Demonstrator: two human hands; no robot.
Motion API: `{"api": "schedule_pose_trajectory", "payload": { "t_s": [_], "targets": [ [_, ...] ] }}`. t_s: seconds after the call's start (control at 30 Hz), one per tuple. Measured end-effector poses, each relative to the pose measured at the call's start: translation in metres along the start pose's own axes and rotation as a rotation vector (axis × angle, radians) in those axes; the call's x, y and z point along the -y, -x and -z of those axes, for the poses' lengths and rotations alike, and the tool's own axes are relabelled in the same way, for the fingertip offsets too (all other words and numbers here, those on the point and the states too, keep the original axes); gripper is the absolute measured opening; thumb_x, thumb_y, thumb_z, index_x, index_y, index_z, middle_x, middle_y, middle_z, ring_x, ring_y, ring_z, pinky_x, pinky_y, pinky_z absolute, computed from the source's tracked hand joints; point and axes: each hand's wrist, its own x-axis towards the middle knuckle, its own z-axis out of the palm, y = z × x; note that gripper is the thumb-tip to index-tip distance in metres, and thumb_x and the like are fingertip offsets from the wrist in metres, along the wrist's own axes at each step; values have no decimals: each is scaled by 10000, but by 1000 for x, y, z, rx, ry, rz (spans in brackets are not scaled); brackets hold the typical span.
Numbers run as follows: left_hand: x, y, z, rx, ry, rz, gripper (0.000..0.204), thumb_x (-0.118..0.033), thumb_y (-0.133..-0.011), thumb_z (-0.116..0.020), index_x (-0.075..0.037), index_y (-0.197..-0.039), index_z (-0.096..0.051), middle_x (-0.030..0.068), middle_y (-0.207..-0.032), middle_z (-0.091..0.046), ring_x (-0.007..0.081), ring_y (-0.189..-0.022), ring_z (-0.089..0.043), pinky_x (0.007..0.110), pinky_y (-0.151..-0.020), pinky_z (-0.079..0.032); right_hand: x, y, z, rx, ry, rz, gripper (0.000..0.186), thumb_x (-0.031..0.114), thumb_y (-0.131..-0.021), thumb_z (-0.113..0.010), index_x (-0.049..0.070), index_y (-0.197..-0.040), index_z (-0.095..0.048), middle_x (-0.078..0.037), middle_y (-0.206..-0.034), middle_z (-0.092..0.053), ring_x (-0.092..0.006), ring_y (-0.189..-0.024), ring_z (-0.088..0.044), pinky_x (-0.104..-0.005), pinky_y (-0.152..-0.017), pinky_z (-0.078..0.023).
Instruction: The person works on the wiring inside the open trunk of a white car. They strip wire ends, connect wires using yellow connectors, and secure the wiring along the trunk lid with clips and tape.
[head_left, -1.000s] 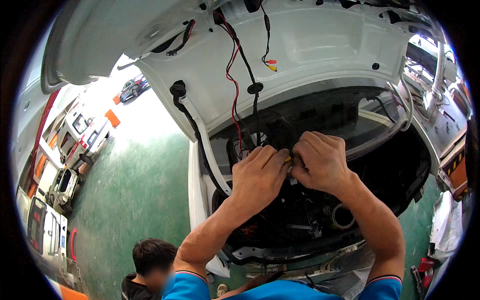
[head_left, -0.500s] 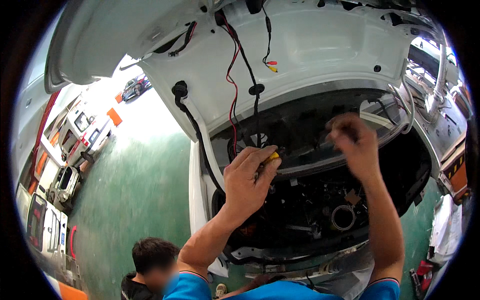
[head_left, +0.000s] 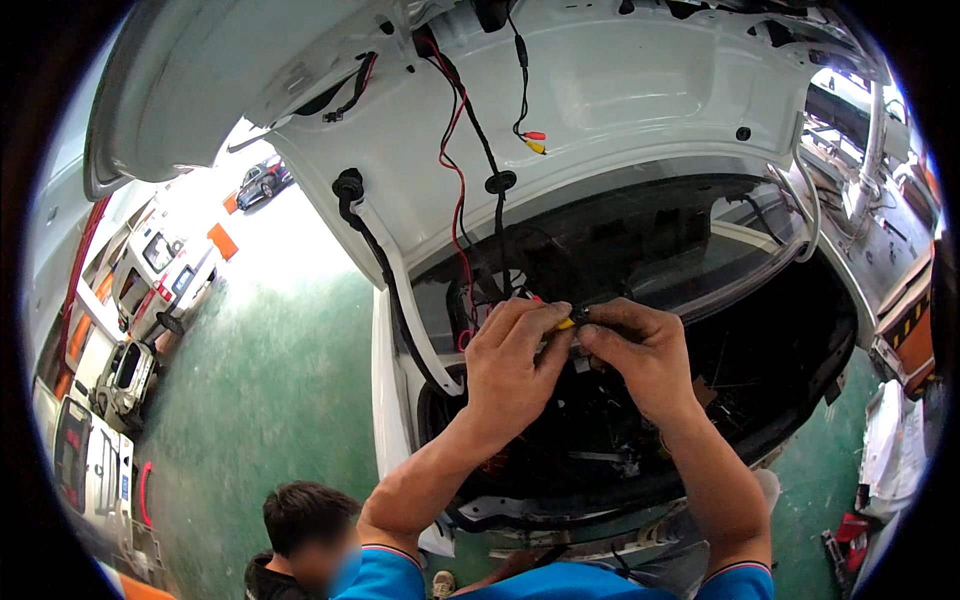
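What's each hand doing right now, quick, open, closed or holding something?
Left hand: closed, pinching a small, yellow, plastic-looking plug.
Right hand: closed right beside the plug; what it grips cannot be told.

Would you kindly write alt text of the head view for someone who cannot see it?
A person's left hand holds a small yellow part, the right hand close beside it, at a white car's raised lid hung with red and black wires. Another person appears lower left.
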Motion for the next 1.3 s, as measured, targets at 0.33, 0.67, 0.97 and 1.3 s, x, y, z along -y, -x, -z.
{"api": "schedule_pose_trajectory", "payload": {
  "t_s": [0.33, 0.67, 0.97, 1.3],
  "targets": [
    [-2, 2, -2, 11, 3, -40, 219, 2, -760, -771, 4, -954, -668, 141, -894, -675, 245, -778, -691, 320, -653, -556, -7, -2, -1, -42, 35, 84, 146, 89, -878, -704, -24, -970, -698, -66, -844, -696, -95, -762, -629, -250, -679, -510],
    [-5, 0, 2, 77, 77, 37, 214, -6, -742, -784, 12, -932, -687, 136, -864, -686, 238, -752, -693, 310, -639, -543, 1, -5, 4, -27, 188, 118, 91, 70, -849, -672, -8, -896, -666, -56, -788, -670, -92, -711, -609, -256, -643, -494],
    [-15, -9, 12, 205, 297, 415, 243, -106, -827, -765, 11, -1034, -711, 84, -870, -687, 125, -750, -654, 242, -663, -506, -6, -6, 3, -39, 21, 120, 106, 94, -883, -673, 3, -936, -676, -44, -829, -675, -82, -762, -616, -244, -676, -500],
    [-6, -1, 4, 119, 62, 167, 252, -89, -820, -763, -2, -1050, -711, 109, -915, -689, 194, -767, -684, 292, -676, -544, -9, -8, 2, -45, 56, 88, 160, 112, -881, -708, -10, -984, -710, -67, -845, -706, -103, -778, -653, -251, -686, -532]
  ]
}}
